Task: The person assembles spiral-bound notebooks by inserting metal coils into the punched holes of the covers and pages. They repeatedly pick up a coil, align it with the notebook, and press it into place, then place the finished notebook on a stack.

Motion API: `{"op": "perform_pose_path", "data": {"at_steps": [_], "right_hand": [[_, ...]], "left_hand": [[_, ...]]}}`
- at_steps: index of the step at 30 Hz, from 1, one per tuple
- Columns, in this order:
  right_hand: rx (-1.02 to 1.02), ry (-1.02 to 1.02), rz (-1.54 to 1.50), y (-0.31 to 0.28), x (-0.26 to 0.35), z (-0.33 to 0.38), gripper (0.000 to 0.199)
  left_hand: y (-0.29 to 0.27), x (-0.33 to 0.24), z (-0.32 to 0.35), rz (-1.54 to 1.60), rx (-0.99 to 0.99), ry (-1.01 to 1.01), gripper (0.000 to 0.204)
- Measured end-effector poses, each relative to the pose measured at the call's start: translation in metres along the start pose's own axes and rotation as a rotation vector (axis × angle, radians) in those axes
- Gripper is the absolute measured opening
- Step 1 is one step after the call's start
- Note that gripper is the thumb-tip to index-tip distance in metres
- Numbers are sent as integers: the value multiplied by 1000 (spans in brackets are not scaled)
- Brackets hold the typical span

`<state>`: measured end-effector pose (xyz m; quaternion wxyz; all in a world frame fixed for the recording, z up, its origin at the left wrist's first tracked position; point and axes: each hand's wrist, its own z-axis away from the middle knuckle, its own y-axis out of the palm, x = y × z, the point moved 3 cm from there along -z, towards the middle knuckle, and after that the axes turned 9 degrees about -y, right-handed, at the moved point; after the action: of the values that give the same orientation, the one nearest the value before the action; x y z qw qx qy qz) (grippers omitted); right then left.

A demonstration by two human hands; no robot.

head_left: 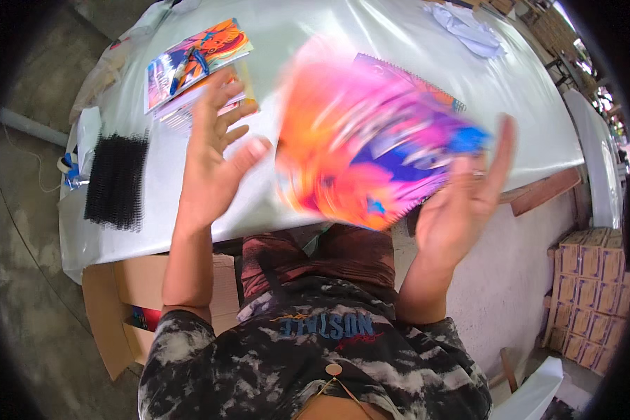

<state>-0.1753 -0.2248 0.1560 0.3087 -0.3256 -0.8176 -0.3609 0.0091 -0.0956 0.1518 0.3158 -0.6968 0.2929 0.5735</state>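
A spiral notebook [357, 150] with a bright orange, pink and purple cover is tilted in the air over the table, smeared by motion. My right hand [458, 206] grips its right edge, thumb and fingers partly blurred. My left hand [220, 157] is raised left of the notebook, fingers apart, holding nothing. Behind the held notebook, another spiral notebook [427, 84] lies on the table, mostly covered from view. Beyond my left hand sits a stack of colourful notebooks [224, 45], with a blue and dark tool [189, 70] on top whose kind I cannot make out.
Black plastic binding coils [115, 178] lie at the left of the plastic-covered table [273, 196], near a blue tape roll [68, 168]. A crumpled clear plastic sheet [465, 31] is at the far right. Below stand an open cardboard box [108, 301] and stacked cartons [588, 297].
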Motion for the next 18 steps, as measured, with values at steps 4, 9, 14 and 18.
{"op": "perform_pose_path", "data": {"at_steps": [4, 9, 14, 18], "right_hand": [[-440, -216, -180, -28, -22, -13, 31], [-363, -138, 1041, -80, -80, 14, 31], [-216, -151, 1152, -86, -81, 23, 41], [-240, -133, 626, -95, -104, 19, 40]], "left_hand": [[65, 2, -24, 436, 26, -72, 58], [80, 37, -87, -270, -317, 78, 24], [77, 86, -78, -621, -644, 604, 16], [86, 108, -91, -132, -490, 136, 23]]}}
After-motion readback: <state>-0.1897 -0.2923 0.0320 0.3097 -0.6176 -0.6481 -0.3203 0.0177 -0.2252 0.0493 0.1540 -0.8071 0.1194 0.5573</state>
